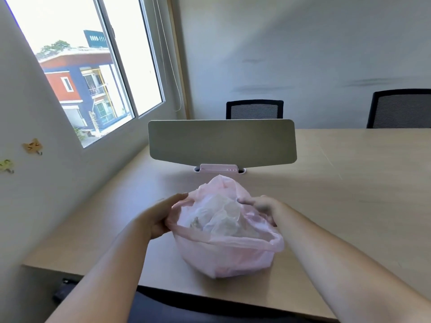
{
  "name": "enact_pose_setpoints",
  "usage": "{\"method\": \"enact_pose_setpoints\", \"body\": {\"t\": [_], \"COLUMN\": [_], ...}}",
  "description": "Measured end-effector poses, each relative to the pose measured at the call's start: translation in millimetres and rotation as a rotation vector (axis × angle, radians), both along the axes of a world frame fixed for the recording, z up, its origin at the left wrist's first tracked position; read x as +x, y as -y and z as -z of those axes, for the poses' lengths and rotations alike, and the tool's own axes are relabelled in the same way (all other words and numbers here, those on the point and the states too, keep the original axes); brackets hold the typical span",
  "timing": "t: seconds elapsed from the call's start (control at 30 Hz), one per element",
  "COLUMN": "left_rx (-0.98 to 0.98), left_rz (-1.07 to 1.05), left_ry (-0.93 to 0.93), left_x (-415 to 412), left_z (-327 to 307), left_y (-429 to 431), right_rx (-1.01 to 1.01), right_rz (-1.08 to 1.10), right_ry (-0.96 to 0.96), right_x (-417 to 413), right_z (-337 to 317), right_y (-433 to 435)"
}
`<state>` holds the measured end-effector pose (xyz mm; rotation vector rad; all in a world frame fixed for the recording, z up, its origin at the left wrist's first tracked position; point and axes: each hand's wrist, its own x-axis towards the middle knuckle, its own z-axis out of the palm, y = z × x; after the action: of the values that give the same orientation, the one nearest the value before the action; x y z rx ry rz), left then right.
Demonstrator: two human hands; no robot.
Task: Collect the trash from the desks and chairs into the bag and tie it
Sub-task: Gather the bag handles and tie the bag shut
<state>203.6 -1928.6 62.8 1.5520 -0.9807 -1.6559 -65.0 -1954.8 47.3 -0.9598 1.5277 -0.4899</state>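
A thin pink plastic bag (231, 259) sits on the wooden desk (338, 194) near its front edge. Its mouth gapes upward and crumpled clear and white trash (221, 217) shows inside. My left hand (161, 217) grips the bag's rim on the left side. My right hand (263, 206) holds the rim on the right, its fingers curled into the plastic. Both hands hold the mouth apart.
A grey divider panel (221, 143) stands across the desk just behind the bag. Two black mesh chairs (254, 110) (401, 109) stand at the far side. A window (88, 73) and wall are on the left. A dark chair seat (177, 306) lies below the front edge.
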Motion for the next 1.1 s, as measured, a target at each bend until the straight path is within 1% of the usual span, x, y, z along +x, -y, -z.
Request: {"method": "enact_pose_setpoints", "body": {"t": [0.03,0.07,0.13,0.17,0.23,0.3,0.4,0.47,0.53,0.6,0.67,0.7,0.77,0.9,0.97,1.1], "left_rx": [-0.010,-0.034,-0.118,-0.159,-0.210,-0.194,-0.113,-0.090,-0.118,-0.193,-0.278,-0.303,-0.309,-0.266,-0.259,-0.274], "left_rz": [-0.005,-0.022,-0.066,-0.093,-0.162,-0.240,-0.283,-0.293,-0.348,-0.445,-0.521,-0.534,-0.513,-0.363,-0.361,-0.369], "left_ry": [0.015,0.027,0.035,0.031,0.015,-0.030,-0.084,-0.053,-0.021,0.084,0.245,0.308,0.368,0.331,0.356,0.531], "left_x": [0,0,2,6,17,34,48,41,31,30,35,37,35,20,21,32], "left_z": [2,3,1,-1,-8,-17,-25,-32,-40,-46,-48,-49,-51,-56,-62,-69], "left_y": [-1,-2,-3,-3,0,5,11,16,24,34,44,47,48,41,37,34], "right_rx": [-0.044,-0.075,-0.140,-0.176,-0.265,-0.318,-0.317,-0.312,-0.343,-0.418,-0.474,-0.485,-0.512,-0.526,-0.528,-0.551], "right_rz": [0.009,0.019,0.062,0.103,0.226,0.359,0.518,0.551,0.643,0.815,0.951,0.975,0.984,0.957,0.970,1.003], "right_ry": [-0.040,-0.039,0.024,0.061,0.040,0.031,0.012,-0.006,0.005,0.039,0.033,0.000,-0.076,-0.114,-0.135,-0.230], "right_x": [7,11,9,3,-19,-49,-87,-101,-109,-121,-131,-136,-138,-133,-135,-134], "right_z": [0,-3,-14,-22,-43,-62,-75,-77,-76,-76,-76,-74,-72,-71,-76,-84], "right_y": [1,0,6,7,12,13,5,-1,-4,-8,-12,-13,-15,-16,-18,-29]}}
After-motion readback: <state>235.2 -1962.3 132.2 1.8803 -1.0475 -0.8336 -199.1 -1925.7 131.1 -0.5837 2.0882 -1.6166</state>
